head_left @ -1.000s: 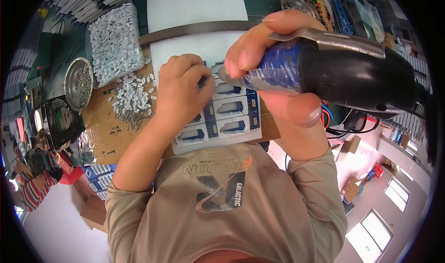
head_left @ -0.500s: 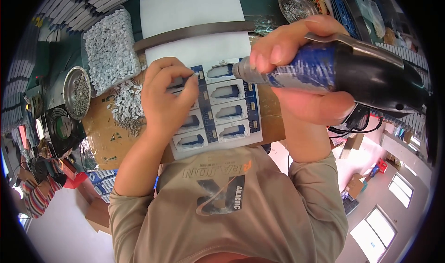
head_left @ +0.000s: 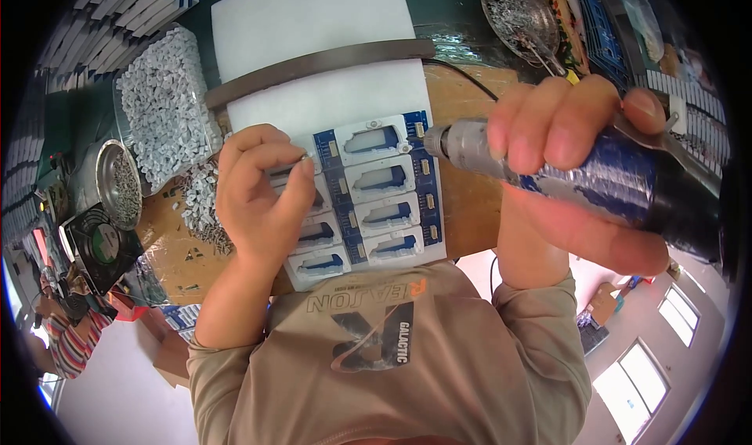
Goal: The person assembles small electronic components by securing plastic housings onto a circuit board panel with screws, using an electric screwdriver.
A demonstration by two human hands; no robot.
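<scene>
Over the left row of blue boards (head_left: 341,167), our left hand (head_left: 262,186) has drawn away from the power driver (head_left: 595,163), whose tip it was beside 1 s ago. Its thumb and forefinger are together on a small dark bit (head_left: 304,158), too tiny for us to name, and the hand hides much of the upper boards in that row.

Our right hand (head_left: 560,124) is clamped around the power driver, and it too has moved off to its own side. The metal nose (head_left: 470,143), which covered the right end of the top frame (head_left: 368,157) 0.5 s ago, now points at that end from just beside the boards' edge. We cannot tell whether its tip touches anything.

With both hands further apart, the top frame lies open between them, and at its right corner we see a bright round spot (head_left: 404,147), perhaps a screw head. We judge that corner no longer has the tool upon it.

Nearer our body from the right hand's nose, 3 more white frames (head_left: 363,210) run down the row, all on the foam sheet (head_left: 329,104). Just outside the left hand lies a heap of white pieces (head_left: 202,198), with a metal bowl (head_left: 104,180) farther out.
</scene>
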